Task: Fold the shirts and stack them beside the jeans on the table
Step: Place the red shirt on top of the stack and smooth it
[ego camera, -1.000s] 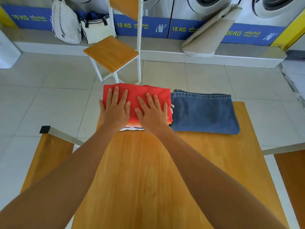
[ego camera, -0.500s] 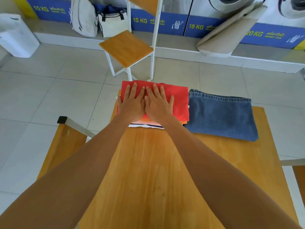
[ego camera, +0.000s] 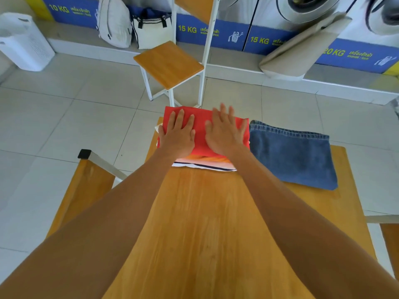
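Observation:
A folded red shirt (ego camera: 200,134) tops a small stack at the far left corner of the wooden table (ego camera: 205,223). Orange, white and dark-striped edges of other folded shirts (ego camera: 203,164) show beneath its near side. Folded blue jeans (ego camera: 291,154) lie right beside the stack, touching it. My left hand (ego camera: 178,135) lies flat on the left half of the red shirt, fingers spread. My right hand (ego camera: 224,131) lies flat on the right half, fingers apart. Neither hand grips anything.
A wooden chair (ego camera: 170,63) with a white frame stands on the tiled floor just beyond the table. Wooden benches sit at the left (ego camera: 82,190) and the right (ego camera: 390,240). A white basket (ego camera: 23,42), bags (ego camera: 133,29) and washing machines line the far wall.
My hands, side by side at the middle of the red shirt half a second ago, have slid apart toward its left and right halves. The camera view has shifted a little.

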`<state>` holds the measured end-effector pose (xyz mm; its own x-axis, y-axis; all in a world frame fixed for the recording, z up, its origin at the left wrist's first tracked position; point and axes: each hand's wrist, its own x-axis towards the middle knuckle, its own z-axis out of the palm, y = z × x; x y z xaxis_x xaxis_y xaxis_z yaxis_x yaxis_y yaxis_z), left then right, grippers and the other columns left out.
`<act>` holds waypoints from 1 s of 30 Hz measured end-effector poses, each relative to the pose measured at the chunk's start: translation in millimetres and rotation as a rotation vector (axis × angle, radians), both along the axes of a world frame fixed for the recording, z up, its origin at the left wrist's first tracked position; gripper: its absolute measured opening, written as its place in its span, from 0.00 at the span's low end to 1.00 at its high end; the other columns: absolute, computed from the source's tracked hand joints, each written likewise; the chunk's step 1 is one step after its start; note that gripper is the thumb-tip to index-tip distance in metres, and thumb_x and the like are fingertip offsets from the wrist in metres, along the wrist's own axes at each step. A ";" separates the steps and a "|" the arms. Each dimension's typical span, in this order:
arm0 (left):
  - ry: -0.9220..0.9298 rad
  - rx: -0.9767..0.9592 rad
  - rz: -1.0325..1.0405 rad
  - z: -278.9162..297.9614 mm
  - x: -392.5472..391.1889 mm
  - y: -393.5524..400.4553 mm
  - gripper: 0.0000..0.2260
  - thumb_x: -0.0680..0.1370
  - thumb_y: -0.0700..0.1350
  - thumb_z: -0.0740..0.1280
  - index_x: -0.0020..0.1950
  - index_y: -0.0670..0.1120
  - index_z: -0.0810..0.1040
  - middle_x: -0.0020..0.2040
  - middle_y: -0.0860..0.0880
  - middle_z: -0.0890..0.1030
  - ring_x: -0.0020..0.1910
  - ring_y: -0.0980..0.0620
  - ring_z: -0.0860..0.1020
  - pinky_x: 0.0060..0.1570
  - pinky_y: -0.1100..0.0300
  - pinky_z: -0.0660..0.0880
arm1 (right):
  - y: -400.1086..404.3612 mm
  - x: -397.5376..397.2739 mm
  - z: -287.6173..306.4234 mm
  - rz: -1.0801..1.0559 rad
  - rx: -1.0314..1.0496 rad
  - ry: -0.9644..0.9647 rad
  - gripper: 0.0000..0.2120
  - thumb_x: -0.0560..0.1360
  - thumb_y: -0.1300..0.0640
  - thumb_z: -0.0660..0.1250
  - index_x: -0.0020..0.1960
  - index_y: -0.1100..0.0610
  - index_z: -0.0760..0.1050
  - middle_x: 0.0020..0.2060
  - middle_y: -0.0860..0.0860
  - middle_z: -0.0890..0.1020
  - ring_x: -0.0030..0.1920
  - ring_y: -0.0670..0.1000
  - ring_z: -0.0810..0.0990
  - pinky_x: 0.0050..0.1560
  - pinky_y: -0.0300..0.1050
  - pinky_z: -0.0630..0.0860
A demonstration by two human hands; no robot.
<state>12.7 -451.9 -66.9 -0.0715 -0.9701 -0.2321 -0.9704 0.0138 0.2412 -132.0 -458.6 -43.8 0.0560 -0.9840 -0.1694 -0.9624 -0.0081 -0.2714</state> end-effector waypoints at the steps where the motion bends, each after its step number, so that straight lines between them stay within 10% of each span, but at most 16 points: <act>1: 0.005 0.009 0.000 1.0 1.0 0.4 0.24 0.83 0.54 0.45 0.80 0.54 0.47 0.81 0.49 0.42 0.79 0.47 0.40 0.73 0.36 0.46 | 4.8 9.1 -1.9 0.085 -0.012 -0.006 0.27 0.83 0.46 0.45 0.81 0.52 0.50 0.81 0.49 0.47 0.80 0.53 0.42 0.75 0.70 0.44; 12: 0.009 0.028 -0.001 0.9 -0.5 0.5 0.25 0.83 0.55 0.45 0.80 0.54 0.44 0.80 0.49 0.40 0.78 0.46 0.38 0.73 0.36 0.43 | -8.6 -64.4 -14.4 -0.336 0.257 -0.058 0.31 0.82 0.44 0.48 0.81 0.56 0.46 0.81 0.55 0.46 0.80 0.58 0.43 0.74 0.72 0.44; 19: 0.003 0.044 -0.007 2.3 0.8 0.7 0.25 0.83 0.55 0.45 0.80 0.54 0.44 0.80 0.49 0.39 0.78 0.46 0.38 0.74 0.36 0.45 | 23.2 -10.1 -24.4 0.079 0.029 -0.022 0.27 0.83 0.43 0.44 0.81 0.46 0.48 0.81 0.47 0.47 0.80 0.53 0.43 0.74 0.71 0.45; 30: -0.001 0.012 0.007 3.1 -1.5 2.2 0.25 0.83 0.53 0.46 0.80 0.53 0.45 0.80 0.49 0.41 0.79 0.46 0.39 0.74 0.37 0.45 | -4.2 2.5 -14.3 -0.040 0.091 -0.090 0.27 0.83 0.47 0.45 0.81 0.54 0.50 0.81 0.49 0.49 0.80 0.53 0.44 0.75 0.70 0.45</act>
